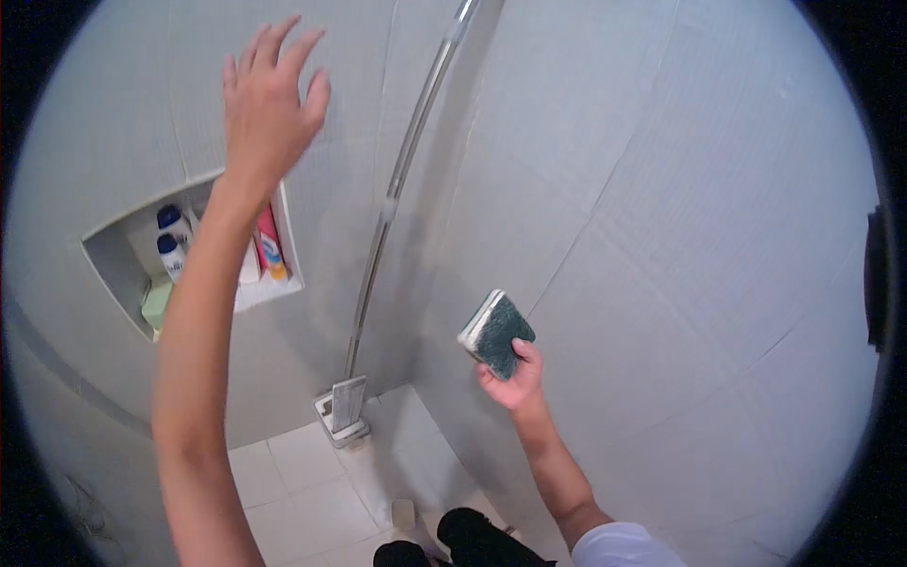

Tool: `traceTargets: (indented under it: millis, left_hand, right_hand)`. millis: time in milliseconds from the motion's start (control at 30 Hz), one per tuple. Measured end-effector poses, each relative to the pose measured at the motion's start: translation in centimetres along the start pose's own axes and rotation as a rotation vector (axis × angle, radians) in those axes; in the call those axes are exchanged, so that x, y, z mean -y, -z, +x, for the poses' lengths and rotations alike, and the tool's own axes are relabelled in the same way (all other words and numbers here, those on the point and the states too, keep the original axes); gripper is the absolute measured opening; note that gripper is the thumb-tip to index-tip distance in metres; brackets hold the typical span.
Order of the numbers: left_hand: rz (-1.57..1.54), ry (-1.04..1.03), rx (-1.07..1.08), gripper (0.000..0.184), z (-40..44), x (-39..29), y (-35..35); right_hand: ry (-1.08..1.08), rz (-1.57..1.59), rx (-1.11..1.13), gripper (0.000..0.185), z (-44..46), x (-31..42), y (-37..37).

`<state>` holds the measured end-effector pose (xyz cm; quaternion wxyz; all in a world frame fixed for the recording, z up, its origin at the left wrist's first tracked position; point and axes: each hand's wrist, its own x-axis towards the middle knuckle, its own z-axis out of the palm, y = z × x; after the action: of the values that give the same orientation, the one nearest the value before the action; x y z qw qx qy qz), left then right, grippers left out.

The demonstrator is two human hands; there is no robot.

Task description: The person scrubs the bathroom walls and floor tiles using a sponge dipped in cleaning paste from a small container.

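Raised high against the tiled wall at the upper left, my left hand (274, 109) has its fingers spread and holds nothing. Whether it touches the wall I cannot tell. Lower down on the right, my right hand (515, 376) grips a dark green scouring sponge (503, 335) with a white edge, between thumb and fingers. The sponge is in front of the right-hand wall (680, 283).
A wall niche (118, 260) at the left holds bottles (172, 248), a pink tube (270, 248) and a green block (156, 304). A metal pole (404, 156) rises from a flat mop head (348, 406) in the corner. A small pale block (403, 514) lies on the floor.
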<state>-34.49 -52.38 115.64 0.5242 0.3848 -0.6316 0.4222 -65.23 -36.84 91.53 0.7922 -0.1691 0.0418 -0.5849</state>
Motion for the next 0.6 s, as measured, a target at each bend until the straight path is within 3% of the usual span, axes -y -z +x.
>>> traceTargets:
  millis: [67,133,167,200,267,300,333,400,433,500,533,600]
  left_hand:
    - [0.13,0.01,0.003,0.044,4.5,2.8,-4.1]
    - [0.207,0.003,-0.068,0.048,5.2,2.9,-1.6]
    - [0.265,-0.024,0.039,0.051,5.7,4.2,-3.5]
    - [0.315,-0.051,0.138,0.054,6.0,5.5,-4.5]
    - [0.256,-0.094,0.089,0.057,5.4,6.6,-5.9]
    - [0.193,-0.126,0.031,0.061,4.6,6.8,-6.4]
    - [0.194,-0.125,0.043,0.061,4.1,7.2,-7.1]
    - [0.294,-0.143,0.038,0.066,3.9,7.4,-7.6]
    - [0.277,-0.124,0.078,0.066,3.9,7.1,-7.1]
    - [0.462,-0.07,0.274,0.076,4.4,6.2,-5.8]
    - [0.45,-0.07,0.296,0.076,4.0,6.1,-6.2]
    - [0.439,-0.126,0.102,0.076,3.9,6.7,-6.6]
  right_hand:
    - [0.042,-0.016,-0.034,0.058,2.4,1.3,-4.8]
    - [0.338,-0.478,-0.304,0.062,-1.9,-1.5,-6.3]
    - [0.411,-0.684,-0.415,0.061,0.1,-0.8,-7.2]
    - [0.409,-0.683,-0.416,0.061,2.2,-0.4,-7.4]
    - [1.011,-2.138,-0.315,0.062,7.0,1.2,-6.0]
    - [1.053,-2.479,-0.334,0.059,9.3,2.1,-7.3]
    - [1.073,-2.822,-0.343,0.056,12.5,3.3,-8.5]
    - [1.141,-3.023,-0.406,0.045,18.7,6.7,-7.4]
    - [1.071,-3.05,-0.391,0.045,19.6,7.2,-4.7]
    - [0.317,-3.668,0.194,0.039,19.6,7.5,1.7]
    - [0.271,-3.662,0.204,0.039,19.4,7.5,3.2]
    - [0.532,-3.465,0.225,0.032,20.5,8.2,4.6]
